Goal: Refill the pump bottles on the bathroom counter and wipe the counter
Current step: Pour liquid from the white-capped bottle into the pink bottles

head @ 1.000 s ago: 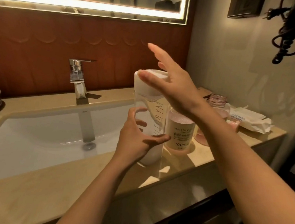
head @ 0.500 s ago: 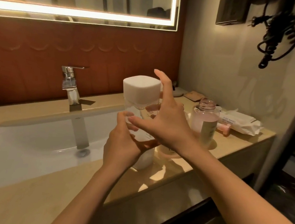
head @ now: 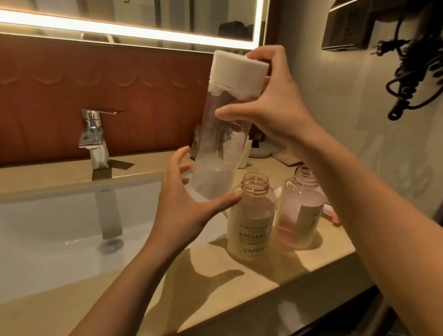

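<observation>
Holding the clear refill bottle [head: 221, 145] above the bench [head: 229, 279], the left hand [head: 184, 213] cups its base while the right hand [head: 274, 104] grips the white cap [head: 238, 73]. Twist it off upright (base held firm), I'd say, then pour slowly into the open pump bottles [head: 251, 221] below.

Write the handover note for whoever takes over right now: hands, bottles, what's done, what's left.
Right hand grips the tall bottle just under its white cap, fingertips on the cap. Left hand cups its base. The bottle is upright, off the counter, cap on, with little liquid in it.
Two open-necked bottles stand on the counter, pumps off: front bottle and back bottle, both partly filled.
Done: pumps removed.
Left: uncap, pour, refit the pumps, wipe the counter.
</observation>
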{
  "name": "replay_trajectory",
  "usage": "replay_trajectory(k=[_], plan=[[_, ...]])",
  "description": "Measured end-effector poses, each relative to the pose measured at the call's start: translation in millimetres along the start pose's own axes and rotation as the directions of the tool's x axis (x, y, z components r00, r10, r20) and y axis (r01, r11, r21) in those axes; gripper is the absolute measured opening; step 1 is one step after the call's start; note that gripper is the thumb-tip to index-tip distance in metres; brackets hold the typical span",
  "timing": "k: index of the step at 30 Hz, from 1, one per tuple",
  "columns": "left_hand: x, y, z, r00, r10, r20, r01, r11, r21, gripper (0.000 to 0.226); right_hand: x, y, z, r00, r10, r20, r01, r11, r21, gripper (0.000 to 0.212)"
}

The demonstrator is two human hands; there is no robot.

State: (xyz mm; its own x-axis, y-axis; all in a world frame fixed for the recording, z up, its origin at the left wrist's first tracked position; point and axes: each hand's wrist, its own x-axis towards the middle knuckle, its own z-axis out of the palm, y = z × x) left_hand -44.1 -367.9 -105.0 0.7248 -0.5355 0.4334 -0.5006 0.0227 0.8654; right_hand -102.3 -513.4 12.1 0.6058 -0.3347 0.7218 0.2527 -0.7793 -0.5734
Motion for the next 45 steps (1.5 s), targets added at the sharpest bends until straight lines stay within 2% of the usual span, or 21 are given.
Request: replay_trajectory(k=[5,9,13,18,22,25,28,31,33,36,38,40,42,45], plan=[[0.8,-11.5,24.0,0.996,-0.027,0.082,0.027,1.0,0.0,0.109,24.7,32.9,-13.5,0.994,0.113,-0.008,-0.113,0.994,-0.004,0.083],[-1.4,-17.7,41.9,0.982,-0.051,0.18,0.058,0.998,-0.034,0.111,30.4,66.9,-21.6,0.969,0.206,0.139,-0.189,0.974,-0.125,0.093],[-6.9,-27.8,52.7,0.962,-0.11,0.251,0.128,0.99,-0.054,0.12,27.7,92.4,-25.3,0.912,0.322,0.252,-0.281,0.941,-0.187,0.083],[-13.5,-41.8,62.3,0.966,-0.122,0.23,0.14,0.988,-0.064,0.101,26.4,108.3,-27.4,0.861,0.374,0.345,-0.308,0.922,-0.232,0.084],[-17.6,-45.1,66.4,0.973,-0.1,0.206,0.117,0.991,-0.071,0.077,26.0,115.4,-27.4,0.85,0.409,0.331,-0.351,0.909,-0.223,0.085],[-19.0,-46.9,68.5,0.976,-0.098,0.196,0.113,0.991,-0.068,0.074,25.2,117.9,-27.9,0.843,0.431,0.324,-0.381,0.901,-0.207,0.088],[-21.7,-49.1,72.3,0.978,-0.092,0.186,0.107,0.992,-0.071,0.074,20.2,119.3,-30.8,0.826,0.446,0.344,-0.408,0.895,-0.179,0.1],[-24.3,-52.7,74.9,0.983,-0.085,0.163,0.097,0.993,-0.067,0.076,13.9,114.8,-41.3,0.821,0.476,0.316,-0.447,0.879,-0.164,0.1],[-25.1,-54.5,76.1,0.985,-0.077,0.153,0.088,0.994,-0.07,0.077,8.6,110.0,-53.9,0.835,0.487,0.256,-0.463,0.873,-0.152,0.09],[-26.9,-55.5,78.5,0.986,-0.065,0.152,0.078,0.994,-0.079,0.078,-11.0,112.5,-77.9,0.888,0.456,0.065,-0.442,0.882,-0.162,0.062],[-27.9,-56.6,79.3,0.988,-0.051,0.144,0.063,0.995,-0.078,0.078,-29.5,121.6,-91.6,0.916,0.388,-0.1,-0.401,0.884,-0.243,0.045],[-27.9,-57.6,79.7,0.99,-0.032,0.14,0.043,0.996,-0.078,0.08,-52.8,133.1,-98.5,0.918,0.358,-0.172,-0.397,0.849,-0.349,0.034],[-27.7,-59.2,79.8,0.99,-0.02,0.14,0.032,0.996,-0.084,0.08,-76.6,145.0,-99.6,0.908,0.387,-0.159,-0.413,0.772,-0.483,0.029],[-28.2,-61.1,79.9,0.989,-0.003,0.145,0.015,0.997,-0.079,0.082,-104.9,155.8,-94.5,0.889,0.455,-0.051,-0.348,0.599,-0.721,0.038]])
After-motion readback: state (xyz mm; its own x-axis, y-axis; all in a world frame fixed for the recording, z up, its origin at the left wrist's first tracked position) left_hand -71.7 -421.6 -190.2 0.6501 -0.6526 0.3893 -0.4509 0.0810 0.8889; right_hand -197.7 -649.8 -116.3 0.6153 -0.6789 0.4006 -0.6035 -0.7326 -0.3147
